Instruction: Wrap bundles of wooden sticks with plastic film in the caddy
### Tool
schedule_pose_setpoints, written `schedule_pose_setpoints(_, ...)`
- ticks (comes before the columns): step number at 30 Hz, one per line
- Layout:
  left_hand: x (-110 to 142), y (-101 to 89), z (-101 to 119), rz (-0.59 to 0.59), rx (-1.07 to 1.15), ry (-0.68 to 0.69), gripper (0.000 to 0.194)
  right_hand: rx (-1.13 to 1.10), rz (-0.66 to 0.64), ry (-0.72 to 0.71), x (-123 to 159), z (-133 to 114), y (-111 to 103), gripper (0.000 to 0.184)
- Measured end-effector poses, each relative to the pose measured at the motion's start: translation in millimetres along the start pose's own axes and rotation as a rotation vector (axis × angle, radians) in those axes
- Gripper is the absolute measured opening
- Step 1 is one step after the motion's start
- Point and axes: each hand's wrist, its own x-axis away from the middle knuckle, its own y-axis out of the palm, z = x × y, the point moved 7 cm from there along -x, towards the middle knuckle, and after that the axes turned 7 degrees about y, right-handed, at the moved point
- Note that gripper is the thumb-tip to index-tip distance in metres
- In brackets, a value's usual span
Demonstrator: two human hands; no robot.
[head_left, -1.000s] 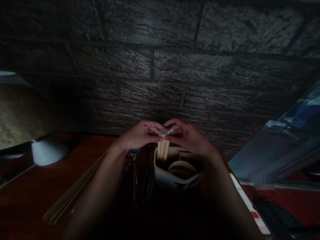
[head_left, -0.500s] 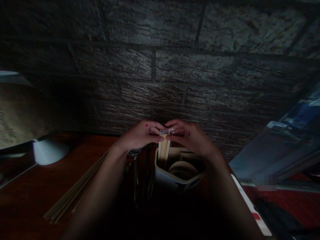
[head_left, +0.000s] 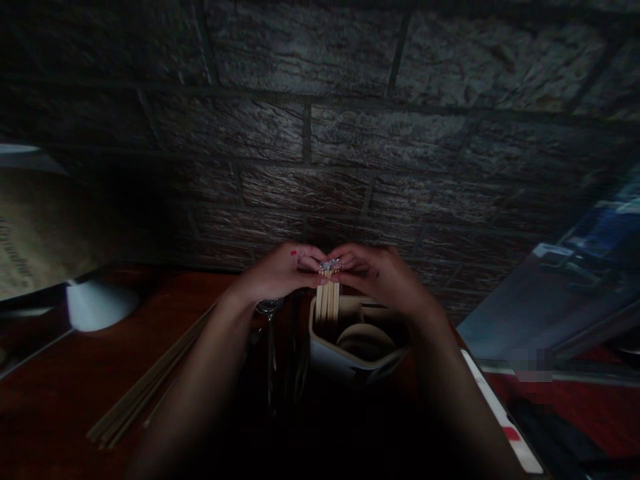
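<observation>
My left hand (head_left: 280,272) and my right hand (head_left: 376,275) meet fingertip to fingertip above a pale holder (head_left: 345,357). Between them they pinch the silver-tipped tops of a small bundle of wooden chopsticks (head_left: 327,300), which stands upright in the holder's left compartment. A round dark opening shows in the holder's middle. The lighting is dim and the finger detail is hard to read.
A loose bunch of chopsticks (head_left: 145,383) lies slanted on the reddish-brown table (head_left: 60,400) to the left. Metal spoons (head_left: 269,333) stand beside the holder. A white lamp shade (head_left: 97,303) sits at the far left. A dark brick wall (head_left: 320,133) rises close behind.
Both hands have stayed at the chopstick tops with only slight finger shifts; the bundle now stands a little straighter in the holder.
</observation>
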Motion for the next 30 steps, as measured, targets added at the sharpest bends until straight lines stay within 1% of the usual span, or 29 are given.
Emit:
schedule_pose_setpoints(4, -1, -1.2, -2, 0.011, 0.017, 0.004, 0.029, -0.008, -0.016, 0.059, -1, 9, 1, 0.027)
schedule_pose_setpoints(10, 0, -1.9, -1, 0.001, -0.008, 0.002, 0.032, -0.089, -0.026, 0.104, 0, 14, 2, 0.031)
schedule_pose_setpoints(20, 0, -3.1, -3, 0.002, -0.032, -0.003, 0.032, -0.111, -0.012, 0.108, -2, 15, 1, 0.024)
schedule_pose_setpoints(27, 0, -2.0, -3, 0.020, -0.047, -0.041, 0.033, -0.053, -0.028, 0.085, -1, 13, 3, 0.028)
schedule_pose_setpoints(30, 0, -1.3, -3, 0.016, -0.043, -0.033, 0.031, -0.040, -0.028, 0.073, -1, 11, 2, 0.028)
